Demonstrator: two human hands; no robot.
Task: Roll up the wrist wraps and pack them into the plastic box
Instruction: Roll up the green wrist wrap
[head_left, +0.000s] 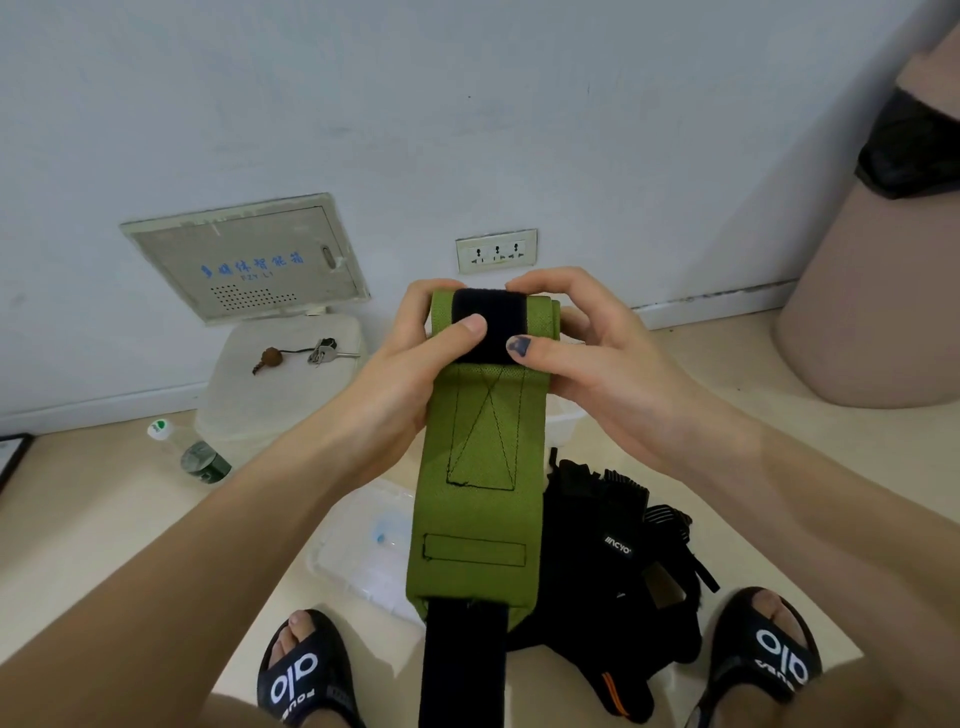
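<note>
Black strap (465, 660) hangs loose from the green wrap (475, 467), held above the floor; left hand (410, 374) and right hand (587, 353) pinch its rolled top. Slack thumbs could let the roll spring open, missing the plastic box (363, 551)
</note>
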